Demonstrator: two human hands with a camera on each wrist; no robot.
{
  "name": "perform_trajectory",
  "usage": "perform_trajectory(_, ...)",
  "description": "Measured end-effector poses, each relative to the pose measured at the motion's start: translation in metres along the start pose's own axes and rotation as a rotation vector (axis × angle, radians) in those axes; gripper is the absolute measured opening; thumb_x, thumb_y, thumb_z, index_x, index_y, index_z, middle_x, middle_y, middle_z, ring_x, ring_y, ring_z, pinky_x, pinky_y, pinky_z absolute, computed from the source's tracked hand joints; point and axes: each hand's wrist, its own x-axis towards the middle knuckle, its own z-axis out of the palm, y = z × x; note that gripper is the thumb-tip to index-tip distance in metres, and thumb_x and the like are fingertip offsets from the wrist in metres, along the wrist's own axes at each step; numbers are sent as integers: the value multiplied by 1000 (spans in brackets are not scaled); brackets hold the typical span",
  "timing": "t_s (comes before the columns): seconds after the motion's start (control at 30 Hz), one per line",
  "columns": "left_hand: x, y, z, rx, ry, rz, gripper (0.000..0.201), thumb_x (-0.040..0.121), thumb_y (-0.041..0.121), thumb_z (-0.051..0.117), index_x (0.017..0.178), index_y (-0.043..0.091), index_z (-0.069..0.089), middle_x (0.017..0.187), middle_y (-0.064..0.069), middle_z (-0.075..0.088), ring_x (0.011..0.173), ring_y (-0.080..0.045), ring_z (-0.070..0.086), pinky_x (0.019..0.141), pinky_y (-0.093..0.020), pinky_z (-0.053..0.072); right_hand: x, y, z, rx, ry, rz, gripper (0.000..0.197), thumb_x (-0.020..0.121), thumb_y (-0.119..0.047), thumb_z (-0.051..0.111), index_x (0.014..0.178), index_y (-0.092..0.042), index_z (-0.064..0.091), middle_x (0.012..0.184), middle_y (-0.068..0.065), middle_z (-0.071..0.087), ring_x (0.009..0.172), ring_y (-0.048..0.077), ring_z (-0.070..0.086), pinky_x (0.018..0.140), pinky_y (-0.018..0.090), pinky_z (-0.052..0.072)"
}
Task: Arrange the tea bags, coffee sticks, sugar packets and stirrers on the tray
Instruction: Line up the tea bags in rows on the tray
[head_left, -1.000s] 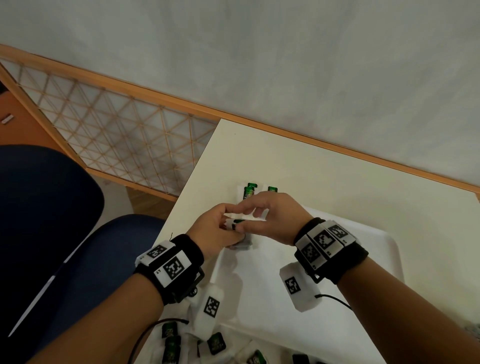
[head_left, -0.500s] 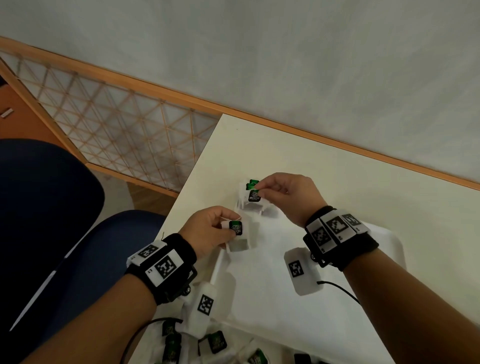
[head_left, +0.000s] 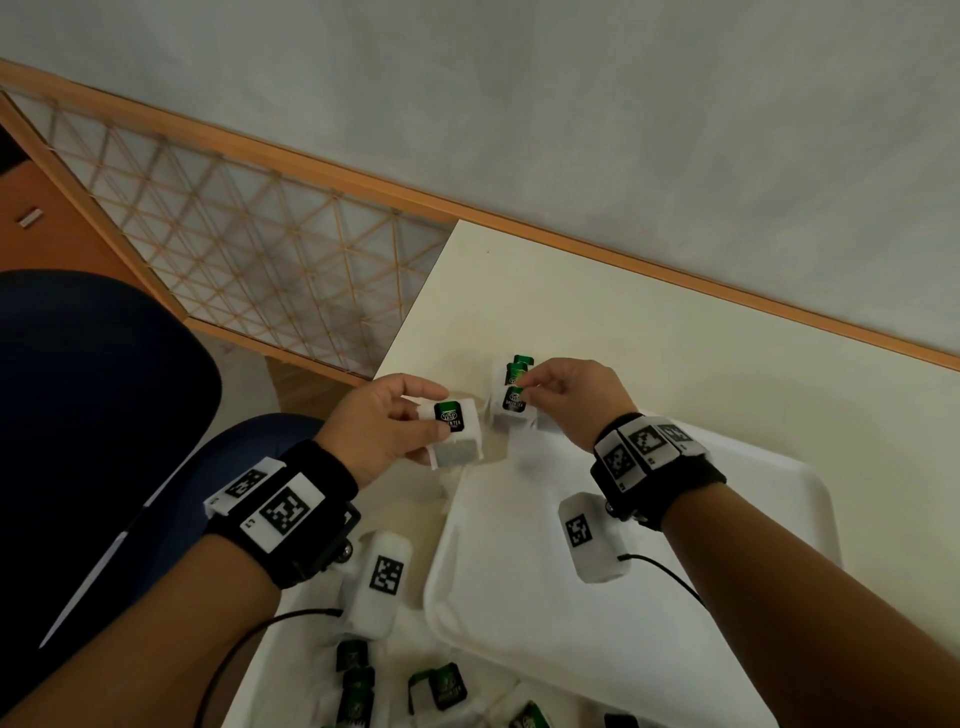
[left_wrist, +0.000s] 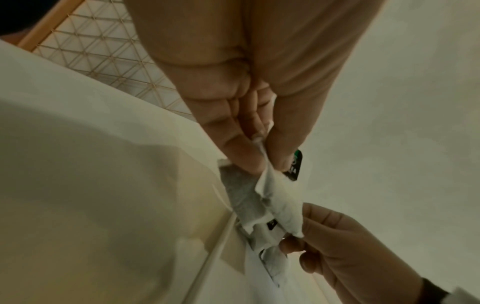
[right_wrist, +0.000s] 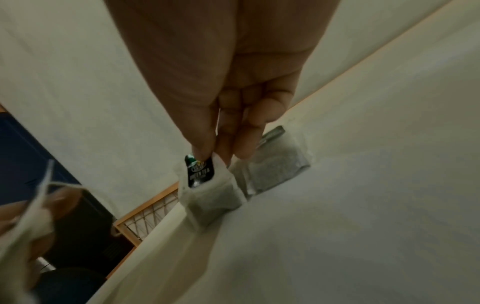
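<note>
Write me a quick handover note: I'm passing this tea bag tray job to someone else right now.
Left hand pinches one tea bag off the tray's far-left corner.
Right hand pinches the tag of the front tea bag, setting it in the row of bags at the white tray far corner.
Done: a few bags lined up.
Left: place the held bag, then the loose tea bags near the table's front edge. No coffee sticks, sugar or stirrers in view.

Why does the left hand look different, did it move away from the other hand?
Yes. The left hand, gripping a tea bag, has pulled back toward the table's left edge, away from the right hand at the tray's far corner.
</note>
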Motion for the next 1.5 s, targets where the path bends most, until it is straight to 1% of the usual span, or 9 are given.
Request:
perform_trajectory(0.27, 1, -9, 11, 102, -80, -34, 30, 75, -4, 74, 98, 14, 65, 68, -8, 57, 55, -16, 57, 56, -26, 57, 7, 2, -1, -20, 33, 14, 11, 89, -24, 63, 97, -26, 70, 73, -16, 59, 72, 3, 54, 62, 14, 41)
perform_trajectory(0.43, 0, -7, 27, 136, -79, -15, 28, 75, -3, 75, 95, 15, 65, 63, -5, 51, 46, -8, 53, 48, -20, 50, -4, -3, -7, -2, 105, -67, 16, 89, -33, 63, 102, -27, 70, 91, -13, 64, 78, 0, 56, 70, 16, 43)
perform_trajectory(0.67, 1, -8, 42, 122, -82, 30, 29, 73, -2, 77, 93, 17, 66, 51, 7, 51, 49, -9, 53, 60, -32, 56, -39, -19, -16, 149, -205, -127, 14, 81, -27, 74, 95, -28, 75, 83, -17, 70, 74, -9, 60, 69, 4, 43)
perform_trajectory(0.77, -2, -7, 45, 83, -92, 39, 31, 75, -8, 73, 92, 17, 66, 56, 3, 56, 54, -9, 57, 58, -26, 55, -44, -12, -21, 115, -139, -131, 18, 81, -16, 74, 92, -29, 75, 70, -20, 67, 68, -6, 60, 68, 7, 45)
perform_trajectory(0.9, -4, -5, 46, 72, -102, 37, 30, 77, -9, 70, 92, 16, 66, 57, 3, 57, 54, -7, 60, 57, -24, 54, -50, -10, -27, -25, -186, -115, 26, 84, -19, 70, 109, -28, 72, 86, -3, 72, 81, 11, 64, 82, 24, 50)
perform_trajectory(1.1, -4, -5, 43, 83, -64, 82, 34, 80, -13, 65, 91, 20, 67, 67, -3, 58, 63, -13, 57, 60, -20, 53, -49, -4, -34, -156, -124, -77, 18, 88, -21, 62, 98, -28, 75, 98, -11, 71, 85, 2, 58, 78, 14, 44)
perform_trajectory(1.23, -4, -5, 35, 149, -41, 120, 37, 82, -6, 66, 91, 30, 69, 77, -2, 67, 72, -9, 60, 71, -11, 47, -42, 7, -32, -160, -136, -18, 18, 87, -20, 63, 96, -29, 75, 98, -11, 72, 93, 5, 62, 88, 22, 47)
perform_trajectory(1.33, -2, -5, 34, 142, -27, 121, 37, 83, -3, 65, 90, 33, 70, 79, 0, 70, 76, -8, 63, 75, -13, 46, -31, 14, -33, -137, -70, 18, 17, 87, -21, 63, 96, -29, 75, 93, -14, 68, 89, 5, 59, 83, 19, 45)
perform_trajectory(1.5, 2, -5, 34, 113, -16, 110, 36, 83, -5, 65, 94, 29, 68, 78, 0, 71, 74, -10, 61, 71, -13, 47, -14, 23, -33, -117, 16, 82, 16, 87, -22, 62, 95, -29, 75, 85, -13, 65, 92, 11, 62, 87, 28, 50)
